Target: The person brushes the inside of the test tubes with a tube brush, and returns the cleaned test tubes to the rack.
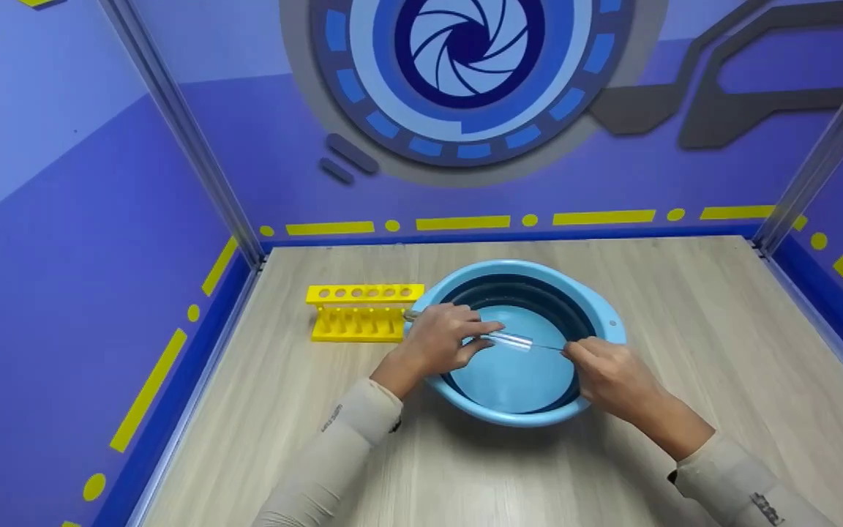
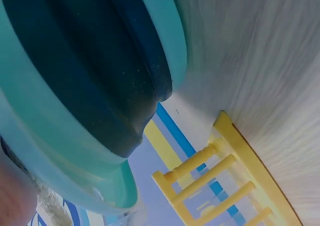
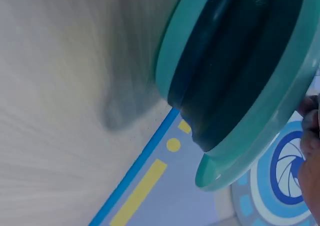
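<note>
Over the basin, my left hand [image 1: 442,338] pinches a clear test tube [image 1: 513,341] between thumb and fingers. The tube lies nearly level, pointing right. My right hand [image 1: 608,373] grips the thin wire handle [image 1: 549,348] of a test tube brush, which runs into the tube's right end. Grey-brown bristles [image 2: 54,206] show beside the left hand in the left wrist view. Most of the brush is hidden by that hand. Below both hands stands a light blue basin [image 1: 516,419] with a dark folding wall. Curled fingers of the right hand [image 3: 311,136] appear beside its rim.
A yellow test tube rack [image 1: 365,294] with a row of holes and pegs stands just left of the basin, close to its rim. Everything stands on a wood-grain table [image 1: 304,410]. Blue-purple panels [image 1: 246,161] with metal corner posts enclose the back and sides.
</note>
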{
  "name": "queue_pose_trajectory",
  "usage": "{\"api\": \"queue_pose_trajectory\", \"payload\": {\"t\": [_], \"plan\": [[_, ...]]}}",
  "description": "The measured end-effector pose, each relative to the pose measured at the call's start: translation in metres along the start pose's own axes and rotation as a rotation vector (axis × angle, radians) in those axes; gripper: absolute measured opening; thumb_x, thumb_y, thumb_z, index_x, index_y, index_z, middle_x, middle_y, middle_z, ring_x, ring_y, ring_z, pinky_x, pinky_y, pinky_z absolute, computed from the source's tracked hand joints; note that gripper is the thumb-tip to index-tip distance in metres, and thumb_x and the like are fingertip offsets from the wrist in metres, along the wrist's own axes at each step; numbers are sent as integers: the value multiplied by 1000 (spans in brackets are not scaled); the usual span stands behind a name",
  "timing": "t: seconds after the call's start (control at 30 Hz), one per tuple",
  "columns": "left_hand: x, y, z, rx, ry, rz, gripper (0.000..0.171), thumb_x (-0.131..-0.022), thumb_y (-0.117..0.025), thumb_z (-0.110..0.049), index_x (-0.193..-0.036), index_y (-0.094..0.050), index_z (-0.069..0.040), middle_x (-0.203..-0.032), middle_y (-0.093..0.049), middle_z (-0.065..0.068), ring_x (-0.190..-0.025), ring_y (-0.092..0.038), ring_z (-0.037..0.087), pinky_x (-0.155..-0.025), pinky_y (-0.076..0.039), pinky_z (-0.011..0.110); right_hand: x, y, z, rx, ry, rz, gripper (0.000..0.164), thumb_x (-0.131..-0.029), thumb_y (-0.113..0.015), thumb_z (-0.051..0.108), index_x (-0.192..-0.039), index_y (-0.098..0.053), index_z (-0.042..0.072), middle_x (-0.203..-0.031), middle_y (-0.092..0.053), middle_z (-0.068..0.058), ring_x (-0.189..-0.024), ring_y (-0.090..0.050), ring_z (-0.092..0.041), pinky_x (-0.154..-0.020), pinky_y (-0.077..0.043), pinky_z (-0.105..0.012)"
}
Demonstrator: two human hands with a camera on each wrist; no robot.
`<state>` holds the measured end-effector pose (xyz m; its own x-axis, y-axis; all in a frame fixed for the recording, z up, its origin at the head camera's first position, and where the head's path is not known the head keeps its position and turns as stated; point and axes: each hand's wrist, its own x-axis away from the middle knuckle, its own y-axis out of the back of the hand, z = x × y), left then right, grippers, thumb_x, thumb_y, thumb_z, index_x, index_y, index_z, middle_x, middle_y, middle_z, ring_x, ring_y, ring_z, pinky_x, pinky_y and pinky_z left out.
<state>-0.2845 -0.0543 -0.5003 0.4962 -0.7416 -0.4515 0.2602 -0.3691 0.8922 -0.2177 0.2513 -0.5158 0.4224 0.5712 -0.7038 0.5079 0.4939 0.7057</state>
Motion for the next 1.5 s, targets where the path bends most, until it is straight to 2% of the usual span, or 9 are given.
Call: {"api": "queue_pose_trajectory", "payload": {"t": [0.2, 0.37, 0.47, 0.57, 0.77, 0.97, 1.13, 1.4, 1.5], "plan": [[0, 1, 2, 130, 3, 74, 33, -104, -70, -42, -135, -75, -32, -74, -70, -5, -61, -55, 8, -60, -39, 14, 4, 2, -5, 149, 175, -78, 35, -108, -38, 2, -94, -70, 0, -72, -66, -7, -56, -62, -17, -48, -53, -24], [2, 1, 2, 187, 10, 71, 36, -104, -70, -42, -137, -74, -30, -78, -75, -6, -58, -52, 7, -57, -34, 12, 6, 2, -1, 77, 143, -82, 33, -108, -40, 2, -95, -71, 0, -73, -68, -8, -57, -63, -17, -50, -55, -26], [2, -1, 1, 149, 5, 32, 35, -103, -71, -40, -136, -75, -29, -83, -77, -6, -61, -56, 9, -60, -41, 14, 5, 3, 5, -74, 6, -52, 19, -102, -56, -4, -92, -70, 3, -73, -69, -5, -60, -64, -12, -55, -58, -24], [2, -2, 0, 87, 10, -17, 32, -103, -72, -39, -134, -77, -29, -85, -76, -6, -69, -62, 11, -67, -49, 20, 2, 7, 13, -323, -246, 30, 18, -97, -68, -7, -87, -70, 8, -68, -66, 0, -60, -62, -6, -57, -56, -19], [1, -4, -1, 16, 25, -130, 30, -101, -75, -36, -131, -78, -31, -90, -75, -6, -83, -64, 14, -75, -51, 26, -10, 22, 17, -841, -812, 267, 25, -108, -61, 12, -87, -71, 1, -64, -64, 0, -58, -59, -9, -54, -47, -21], [-2, -2, 1, -25, -19, -231, 28, -102, -75, -30, -129, -79, -30, -91, -77, -8, -83, -65, 14, -74, -50, 26, -19, 31, 11, -1129, -1022, 382, 38, -111, -57, 18, -98, -62, -18, -66, -61, 0, -55, -48, -7, -51, -35, -17], [-4, 5, 7, -4, -24, -155, 30, -102, -74, -37, -131, -78, -31, -80, -71, -5, -74, -60, 13, -66, -46, 24, -16, 26, 15, -866, -849, 305, 25, -109, -60, 13, -91, -70, 0, -67, -62, 1, -61, -58, -8, -56, -48, -21], [-4, 14, 17, 167, 0, 17, 39, -102, -72, -44, -138, -73, -32, -66, -59, -2, -58, -51, 10, -58, -40, 15, -7, 11, 12, -222, -213, -5, 18, -87, -77, -10, -89, -71, 6, -72, -70, -3, -65, -65, -6, -61, -60, -23], [-1, 15, 18, 225, 25, 52, 40, -102, -71, -47, -139, -72, -32, -65, -60, -4, -56, -48, 8, -55, -38, 15, -4, 9, 9, -126, -62, -69, 9, -95, -71, -4, -91, -71, 4, -75, -72, -6, -67, -71, -12, -63, -63, -27]]}}
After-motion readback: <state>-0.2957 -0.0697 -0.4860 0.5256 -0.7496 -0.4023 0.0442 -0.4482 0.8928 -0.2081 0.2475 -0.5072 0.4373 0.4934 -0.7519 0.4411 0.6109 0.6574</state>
